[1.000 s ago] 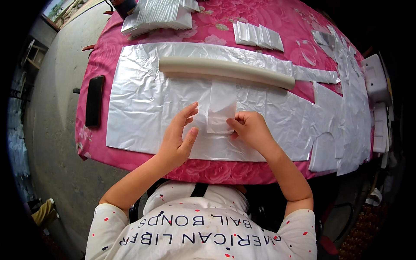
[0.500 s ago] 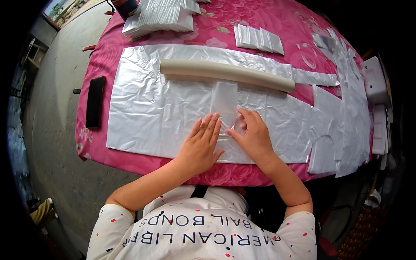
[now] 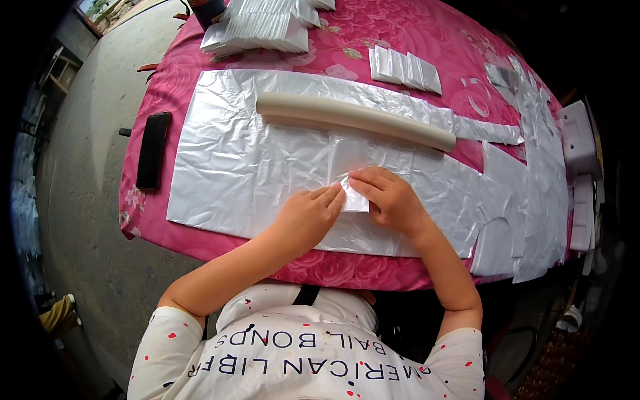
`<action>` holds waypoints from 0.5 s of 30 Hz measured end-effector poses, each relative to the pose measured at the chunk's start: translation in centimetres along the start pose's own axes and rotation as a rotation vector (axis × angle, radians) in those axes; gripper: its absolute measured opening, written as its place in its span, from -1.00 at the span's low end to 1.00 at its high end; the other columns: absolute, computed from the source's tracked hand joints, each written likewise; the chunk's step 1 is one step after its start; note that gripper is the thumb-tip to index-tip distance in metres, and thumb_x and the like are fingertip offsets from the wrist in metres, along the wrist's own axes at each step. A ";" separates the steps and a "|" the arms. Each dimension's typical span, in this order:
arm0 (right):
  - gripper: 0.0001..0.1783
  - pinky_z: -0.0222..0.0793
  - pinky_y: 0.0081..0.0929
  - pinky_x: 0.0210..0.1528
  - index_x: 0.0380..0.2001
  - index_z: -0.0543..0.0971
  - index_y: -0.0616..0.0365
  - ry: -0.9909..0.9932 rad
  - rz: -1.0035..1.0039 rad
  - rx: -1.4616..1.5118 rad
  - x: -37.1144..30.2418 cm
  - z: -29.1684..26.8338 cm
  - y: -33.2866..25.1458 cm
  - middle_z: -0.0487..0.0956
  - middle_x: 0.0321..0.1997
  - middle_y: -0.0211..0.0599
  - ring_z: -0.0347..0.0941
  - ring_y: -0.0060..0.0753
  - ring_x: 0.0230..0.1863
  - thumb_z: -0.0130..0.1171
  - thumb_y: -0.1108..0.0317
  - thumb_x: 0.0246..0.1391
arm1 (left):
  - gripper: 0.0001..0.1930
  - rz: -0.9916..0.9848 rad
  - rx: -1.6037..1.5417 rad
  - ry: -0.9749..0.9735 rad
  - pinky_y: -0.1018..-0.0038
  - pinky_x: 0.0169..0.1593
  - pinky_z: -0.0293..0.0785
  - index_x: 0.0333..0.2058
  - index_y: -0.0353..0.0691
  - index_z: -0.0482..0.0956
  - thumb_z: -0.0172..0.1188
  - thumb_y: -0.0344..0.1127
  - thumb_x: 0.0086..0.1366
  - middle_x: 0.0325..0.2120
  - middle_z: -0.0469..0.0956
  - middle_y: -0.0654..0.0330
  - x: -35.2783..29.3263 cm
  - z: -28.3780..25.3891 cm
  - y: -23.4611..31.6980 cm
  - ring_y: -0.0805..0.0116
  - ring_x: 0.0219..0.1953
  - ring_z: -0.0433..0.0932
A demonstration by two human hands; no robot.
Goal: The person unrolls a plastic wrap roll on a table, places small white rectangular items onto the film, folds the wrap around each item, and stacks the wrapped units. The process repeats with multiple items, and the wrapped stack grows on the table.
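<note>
A narrow white plastic bag (image 3: 355,200), its near end folded over, lies between my hands on a wide stack of flat plastic sheeting (image 3: 220,193). My left hand (image 3: 308,215) pinches the fold's left edge, its fingers pressed together. On the other side, my right hand (image 3: 393,201) is closed on the fold's upper right edge, thumb hidden beneath the fingers. The bag's unfolded part (image 3: 348,153) runs away from me towards a long beige tube (image 3: 353,119), which lies across the sheeting.
Folded plastic packets stand in a large pile (image 3: 257,30) at the far left and a smaller row (image 3: 405,69) at the far middle. A black phone (image 3: 153,151) lies at the left on the pink flowered tablecloth (image 3: 333,270). Loose plastic sheets (image 3: 533,193) cover the right end.
The near end of the narrow bag has been folded away from me. My left hand has gone from lying flat to pinching, and my right hand has closed on the fold.
</note>
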State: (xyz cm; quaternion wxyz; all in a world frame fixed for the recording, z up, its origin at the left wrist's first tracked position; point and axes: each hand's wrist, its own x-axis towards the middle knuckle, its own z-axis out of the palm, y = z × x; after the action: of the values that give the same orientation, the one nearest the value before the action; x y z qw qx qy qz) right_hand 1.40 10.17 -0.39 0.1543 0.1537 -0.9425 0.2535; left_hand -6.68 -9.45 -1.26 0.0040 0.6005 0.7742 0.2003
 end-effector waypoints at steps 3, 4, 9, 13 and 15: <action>-0.67 0.47 -0.41 -0.18 -0.30 0.55 0.22 0.025 -0.095 -0.062 -1.4 0.8 -1.6 0.57 -0.20 -0.27 0.50 -0.23 -0.19 0.15 0.56 -0.28 | -0.62 0.102 -0.051 0.109 0.39 -0.06 0.43 -0.14 -0.34 0.48 0.11 -0.37 0.00 -0.12 0.51 0.06 -2.1 -0.3 1.4 0.21 -0.08 0.52; -0.72 0.49 -0.46 -0.21 -0.32 0.56 0.19 0.023 -0.107 -0.095 -1.6 1.0 -2.6 0.58 -0.24 -0.30 0.52 -0.29 -0.23 0.15 0.48 -0.23 | -0.56 0.109 -0.073 0.122 0.38 0.01 0.40 -0.12 -0.31 0.47 0.12 -0.37 -0.06 -0.11 0.51 0.08 -3.3 -0.3 1.5 0.22 -0.06 0.50; -0.73 0.47 -0.47 -0.17 -0.29 0.55 0.19 -0.005 -0.111 -0.097 -3.0 1.6 -4.9 0.56 -0.21 -0.32 0.49 -0.34 -0.18 0.11 0.46 -0.18 | -0.56 0.166 -0.033 0.112 0.35 -0.02 0.39 -0.13 -0.30 0.49 0.12 -0.37 -0.08 -0.13 0.51 0.11 -4.7 0.0 0.5 0.27 -0.08 0.50; -0.72 0.44 -0.45 -0.16 -0.29 0.56 0.17 0.011 -0.030 -0.070 -3.2 1.5 -4.8 0.55 -0.22 -0.35 0.48 -0.33 -0.18 0.12 0.45 -0.20 | -0.49 0.145 -0.107 0.112 0.39 -0.08 0.39 -0.09 -0.24 0.48 0.09 -0.43 -0.15 -0.10 0.51 0.18 -4.5 0.1 0.0 0.34 -0.08 0.50; -0.72 0.42 -0.44 -0.16 -0.30 0.57 0.15 0.026 0.008 -0.037 -3.4 1.6 -4.5 0.55 -0.23 -0.37 0.47 -0.33 -0.20 0.13 0.44 -0.21 | -0.52 0.137 -0.128 0.105 0.41 -0.11 0.39 -0.10 -0.23 0.49 0.11 -0.43 -0.12 -0.10 0.51 0.20 -4.5 0.0 -0.2 0.37 -0.09 0.50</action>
State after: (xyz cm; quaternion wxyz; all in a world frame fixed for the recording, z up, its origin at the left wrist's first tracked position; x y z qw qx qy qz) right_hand 5.80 6.32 -0.97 0.1686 0.1439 -0.9455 0.2387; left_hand -5.57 -13.63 -2.40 -0.0119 0.6393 0.7161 0.2801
